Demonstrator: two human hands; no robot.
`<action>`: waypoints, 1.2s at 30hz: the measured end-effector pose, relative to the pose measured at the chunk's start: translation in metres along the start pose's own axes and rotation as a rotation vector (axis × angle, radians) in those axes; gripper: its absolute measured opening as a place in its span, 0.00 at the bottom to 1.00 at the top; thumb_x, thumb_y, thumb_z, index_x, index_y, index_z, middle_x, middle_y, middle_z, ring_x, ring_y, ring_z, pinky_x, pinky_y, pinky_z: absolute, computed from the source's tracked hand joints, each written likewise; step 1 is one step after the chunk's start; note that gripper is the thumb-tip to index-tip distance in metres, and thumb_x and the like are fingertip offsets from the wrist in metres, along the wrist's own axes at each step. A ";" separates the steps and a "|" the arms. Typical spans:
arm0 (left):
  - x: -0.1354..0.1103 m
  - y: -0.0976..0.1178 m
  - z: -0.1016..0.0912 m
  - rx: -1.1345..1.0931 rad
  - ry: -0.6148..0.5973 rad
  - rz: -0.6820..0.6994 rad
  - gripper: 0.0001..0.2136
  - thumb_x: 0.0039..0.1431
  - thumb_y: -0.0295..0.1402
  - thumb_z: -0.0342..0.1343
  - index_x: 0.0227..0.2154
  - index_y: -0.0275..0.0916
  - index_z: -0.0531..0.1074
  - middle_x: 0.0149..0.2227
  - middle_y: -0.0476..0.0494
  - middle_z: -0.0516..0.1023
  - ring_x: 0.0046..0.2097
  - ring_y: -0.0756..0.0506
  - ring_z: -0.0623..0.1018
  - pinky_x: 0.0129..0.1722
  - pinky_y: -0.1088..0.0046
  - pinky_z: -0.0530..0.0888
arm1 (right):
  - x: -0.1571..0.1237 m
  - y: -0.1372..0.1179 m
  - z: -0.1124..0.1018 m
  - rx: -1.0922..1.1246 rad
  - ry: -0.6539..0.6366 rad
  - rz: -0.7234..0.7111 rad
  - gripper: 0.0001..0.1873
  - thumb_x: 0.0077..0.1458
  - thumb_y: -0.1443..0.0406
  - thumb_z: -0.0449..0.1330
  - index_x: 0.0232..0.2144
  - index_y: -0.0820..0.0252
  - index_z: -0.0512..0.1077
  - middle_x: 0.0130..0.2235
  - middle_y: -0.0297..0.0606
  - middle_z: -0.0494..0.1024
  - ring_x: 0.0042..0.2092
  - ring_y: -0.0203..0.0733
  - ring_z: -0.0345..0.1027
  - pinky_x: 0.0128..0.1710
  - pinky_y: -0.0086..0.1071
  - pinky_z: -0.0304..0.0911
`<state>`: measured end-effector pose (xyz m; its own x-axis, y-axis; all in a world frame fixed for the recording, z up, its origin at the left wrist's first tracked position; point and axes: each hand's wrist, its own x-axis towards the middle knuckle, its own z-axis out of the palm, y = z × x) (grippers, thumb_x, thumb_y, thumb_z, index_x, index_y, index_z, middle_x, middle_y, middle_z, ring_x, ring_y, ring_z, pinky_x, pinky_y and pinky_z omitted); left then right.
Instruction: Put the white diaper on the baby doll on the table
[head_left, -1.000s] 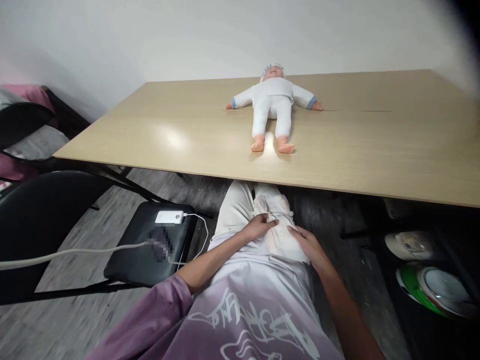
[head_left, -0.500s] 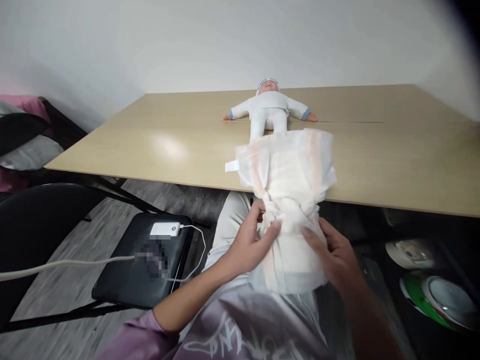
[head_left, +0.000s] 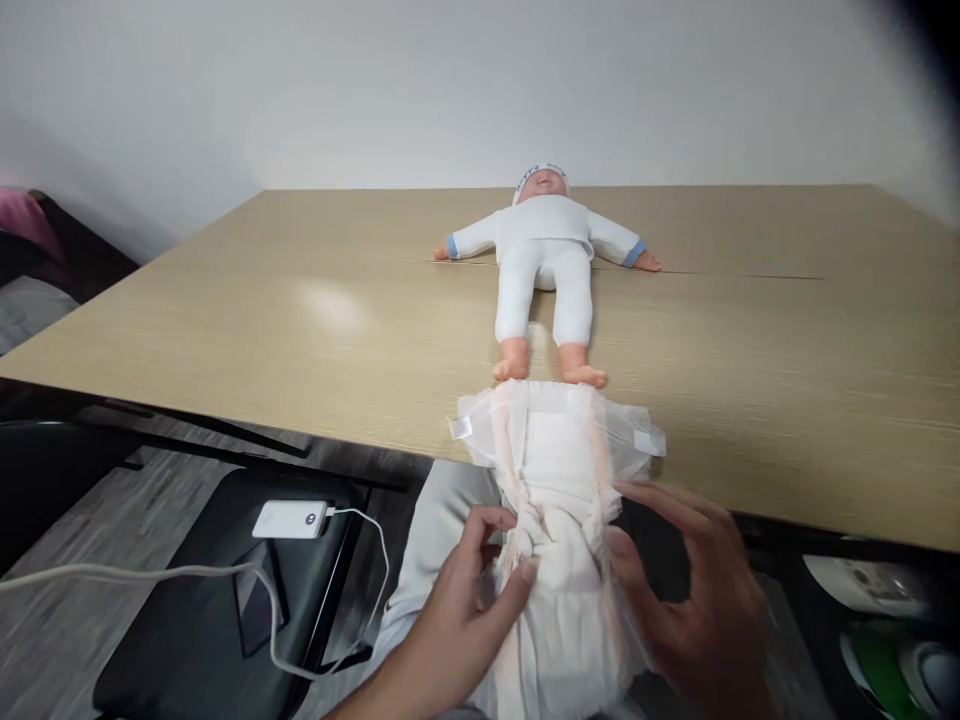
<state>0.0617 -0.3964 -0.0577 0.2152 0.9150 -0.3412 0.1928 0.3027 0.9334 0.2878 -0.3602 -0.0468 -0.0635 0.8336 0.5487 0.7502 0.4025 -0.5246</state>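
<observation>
A white diaper (head_left: 559, 470) lies half on the near edge of the wooden table (head_left: 225, 320), its upper end with two tabs spread flat just short of the doll's feet. My left hand (head_left: 465, 610) pinches the diaper's narrow middle from the left. My right hand (head_left: 690, 590) holds its right side, fingers curled round it. A baby doll (head_left: 546, 260) in a white suit and cap lies on its back in the table's middle, arms out, feet towards me.
A black chair (head_left: 225, 620) at lower left carries a white power bank (head_left: 291, 519) with a cable trailing left. Another dark chair stands further left. Dishes (head_left: 885, 620) sit low at the right under the table. A white wall backs the table.
Both hands lifted the diaper from my lap, swung it up and unfolded it, then brought its upper end down onto the table edge near the doll's feet. The view moved closer to the table.
</observation>
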 end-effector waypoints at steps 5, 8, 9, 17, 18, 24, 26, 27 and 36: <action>0.011 0.017 -0.026 0.267 -0.063 0.211 0.09 0.72 0.39 0.54 0.53 0.49 0.68 0.47 0.47 0.78 0.47 0.44 0.78 0.49 0.67 0.73 | 0.055 0.006 0.033 -0.002 -0.329 -0.188 0.24 0.70 0.62 0.57 0.66 0.51 0.67 0.66 0.42 0.73 0.68 0.55 0.63 0.68 0.53 0.62; 0.029 0.034 -0.050 0.533 -0.050 0.513 0.06 0.72 0.32 0.54 0.48 0.46 0.71 0.44 0.47 0.80 0.45 0.44 0.77 0.48 0.66 0.72 | 0.069 0.015 0.049 -0.106 -0.446 -0.216 0.28 0.71 0.56 0.55 0.70 0.53 0.64 0.73 0.44 0.63 0.73 0.56 0.55 0.72 0.57 0.56; 0.040 0.040 -0.059 0.616 -0.011 0.622 0.06 0.71 0.30 0.54 0.47 0.45 0.72 0.45 0.46 0.80 0.46 0.43 0.77 0.49 0.65 0.72 | 0.071 0.018 0.052 -0.125 -0.467 -0.225 0.30 0.71 0.55 0.55 0.71 0.53 0.63 0.74 0.44 0.61 0.74 0.56 0.53 0.73 0.57 0.54; 0.186 0.108 -0.106 1.309 0.061 0.976 0.32 0.66 0.21 0.53 0.71 0.43 0.58 0.73 0.36 0.59 0.70 0.35 0.62 0.66 0.53 0.63 | 0.074 0.020 0.053 -0.145 -0.516 -0.254 0.31 0.72 0.55 0.53 0.73 0.51 0.60 0.75 0.42 0.59 0.76 0.55 0.48 0.74 0.58 0.51; 0.202 0.117 -0.103 1.392 0.004 0.993 0.37 0.63 0.20 0.55 0.73 0.46 0.55 0.76 0.37 0.54 0.73 0.33 0.59 0.68 0.52 0.62 | 0.074 0.021 0.054 -0.141 -0.514 -0.255 0.31 0.72 0.55 0.54 0.73 0.50 0.60 0.75 0.41 0.59 0.76 0.55 0.48 0.74 0.58 0.51; 0.251 0.149 -0.065 1.564 -0.425 1.084 0.36 0.63 0.23 0.57 0.72 0.51 0.59 0.78 0.50 0.48 0.77 0.34 0.49 0.74 0.53 0.50 | 0.078 0.026 0.055 -0.113 -0.528 -0.253 0.30 0.72 0.53 0.54 0.72 0.51 0.63 0.74 0.41 0.61 0.75 0.55 0.52 0.73 0.57 0.54; 0.257 0.151 -0.057 1.519 -0.504 1.120 0.27 0.66 0.25 0.53 0.67 0.49 0.67 0.76 0.49 0.56 0.76 0.36 0.54 0.73 0.55 0.51 | 0.082 0.028 0.054 -0.086 -0.542 -0.258 0.30 0.72 0.52 0.55 0.71 0.49 0.64 0.74 0.40 0.62 0.75 0.55 0.53 0.72 0.57 0.56; 0.260 0.153 -0.055 1.491 -0.512 1.146 0.23 0.67 0.26 0.51 0.63 0.47 0.71 0.74 0.46 0.62 0.74 0.36 0.58 0.72 0.55 0.52 | 0.084 0.029 0.054 -0.074 -0.551 -0.264 0.30 0.71 0.52 0.55 0.71 0.48 0.64 0.74 0.39 0.62 0.75 0.55 0.53 0.72 0.57 0.57; 0.268 0.223 -0.070 0.953 -0.510 1.269 0.15 0.65 0.29 0.57 0.54 0.37 0.76 0.52 0.44 0.81 0.53 0.43 0.76 0.60 0.64 0.68 | 0.106 0.044 0.066 -0.076 -0.625 -0.323 0.36 0.72 0.51 0.54 0.76 0.44 0.51 0.77 0.37 0.54 0.77 0.53 0.46 0.75 0.59 0.50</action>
<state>0.0955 -0.0649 0.0664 0.9137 0.2033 0.3518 0.0977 -0.9504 0.2954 0.2703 -0.2289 -0.0546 -0.6393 0.7474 0.1807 0.6726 0.6575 -0.3397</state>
